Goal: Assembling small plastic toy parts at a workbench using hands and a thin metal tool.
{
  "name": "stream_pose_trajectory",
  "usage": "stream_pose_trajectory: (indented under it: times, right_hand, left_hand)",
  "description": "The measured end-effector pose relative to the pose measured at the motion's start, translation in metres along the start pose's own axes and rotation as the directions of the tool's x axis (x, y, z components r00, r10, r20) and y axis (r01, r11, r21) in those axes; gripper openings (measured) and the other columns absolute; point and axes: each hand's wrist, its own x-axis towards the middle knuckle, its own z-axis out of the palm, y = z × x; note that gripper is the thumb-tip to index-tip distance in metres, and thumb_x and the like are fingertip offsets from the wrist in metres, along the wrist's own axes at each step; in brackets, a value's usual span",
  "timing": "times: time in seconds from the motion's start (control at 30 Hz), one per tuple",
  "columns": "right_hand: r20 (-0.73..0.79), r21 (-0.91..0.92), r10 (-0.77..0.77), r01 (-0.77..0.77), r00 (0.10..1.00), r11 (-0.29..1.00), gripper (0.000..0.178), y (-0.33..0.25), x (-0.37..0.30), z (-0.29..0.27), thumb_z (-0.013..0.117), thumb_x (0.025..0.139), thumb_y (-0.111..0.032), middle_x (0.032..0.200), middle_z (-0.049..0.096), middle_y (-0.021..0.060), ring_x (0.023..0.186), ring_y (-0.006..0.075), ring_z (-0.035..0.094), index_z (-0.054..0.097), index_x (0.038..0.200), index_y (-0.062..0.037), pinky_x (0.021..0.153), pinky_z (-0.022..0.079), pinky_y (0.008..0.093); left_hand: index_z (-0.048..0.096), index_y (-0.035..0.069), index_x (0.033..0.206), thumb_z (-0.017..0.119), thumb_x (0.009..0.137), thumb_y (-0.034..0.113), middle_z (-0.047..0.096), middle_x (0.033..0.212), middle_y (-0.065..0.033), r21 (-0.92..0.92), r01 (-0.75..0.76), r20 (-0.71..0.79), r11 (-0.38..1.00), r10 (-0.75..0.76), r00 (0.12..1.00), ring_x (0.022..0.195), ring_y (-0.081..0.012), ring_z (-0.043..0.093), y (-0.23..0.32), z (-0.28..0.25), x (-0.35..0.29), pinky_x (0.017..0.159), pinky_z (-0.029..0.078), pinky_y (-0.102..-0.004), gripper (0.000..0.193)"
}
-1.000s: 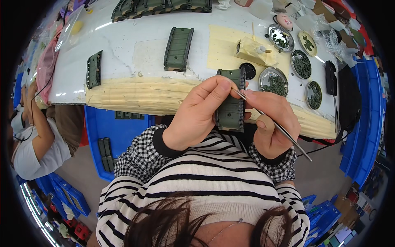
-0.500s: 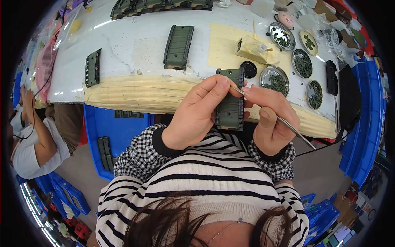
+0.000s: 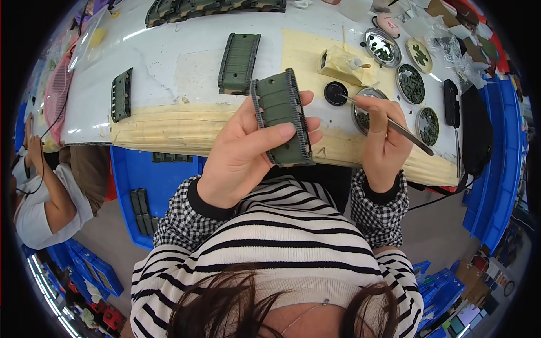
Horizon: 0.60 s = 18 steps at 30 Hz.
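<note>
My left hand (image 3: 234,160) grips a dark green model tank hull section (image 3: 277,101) with toothed track-like edges, thumb across its face, fingers behind it. It is tilted above the front edge of the table. In my right hand (image 3: 386,143) is a pair of metal tweezers (image 3: 416,141), pinched between thumb and fingers. The tip of the tweezers reaches a small round black dish (image 3: 335,90), touching or just over it. A metal dish (image 3: 356,119) of small green parts lies partly hidden behind my right hand. Whether the tweezers hold a tiny part cannot be made out.
Further metal dishes of green parts (image 3: 410,84) stand at the right, near a cream block (image 3: 341,66) holding a small bottle. Similar green pieces lie on the table (image 3: 238,65), at its left (image 3: 121,96) and far edge (image 3: 214,10). Blue bin (image 3: 127,186) below; another person (image 3: 56,191) sits left.
My hands have moved apart. The left has carried the green piece left and tilted it; the right has drawn the tweezers away from it to the black dish.
</note>
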Motion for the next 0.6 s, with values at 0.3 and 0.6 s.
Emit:
stream_pose_trajectory:
  times: [0.3, 0.6]
  right_hand:
    - [0.036, -0.19, -0.049, 0.055, 0.998, 0.98, 0.009, 0.011, 0.003, 0.01, 0.064, 0.087, -0.01, 0.084, 0.068, 0.005, 0.077, 0.0219, 0.055, 0.07, 0.09, -0.0034, 0.071, 0.044, 0.0313]
    - [0.008, -0.028, -0.047, 0.048, 0.999, 0.998, 0.014, -0.004, 0.003, -0.001, 0.059, 0.091, -0.011, 0.087, 0.068, 0.0089, 0.077, 0.0203, 0.056, 0.069, 0.092, -0.0002, 0.071, 0.045, 0.0305]
  left_hand:
    - [0.044, 0.008, 0.128, 0.053, 0.09, 0.002, 0.059, 0.116, -0.0192, -0.145, -0.005, -0.065, 0.989, -0.005, 0.998, 0.11, -0.0319, 0.059, 0.002, -0.005, -0.001, 0.097, 0.05, -0.0463, 0.039]
    - [0.045, 0.007, 0.126, 0.053, 0.091, 0.006, 0.058, 0.118, -0.0215, -0.097, -0.041, -0.155, 0.994, 0.026, 0.988, 0.107, -0.0257, 0.061, 0.004, -0.009, 0.002, 0.086, 0.056, -0.04, 0.036]
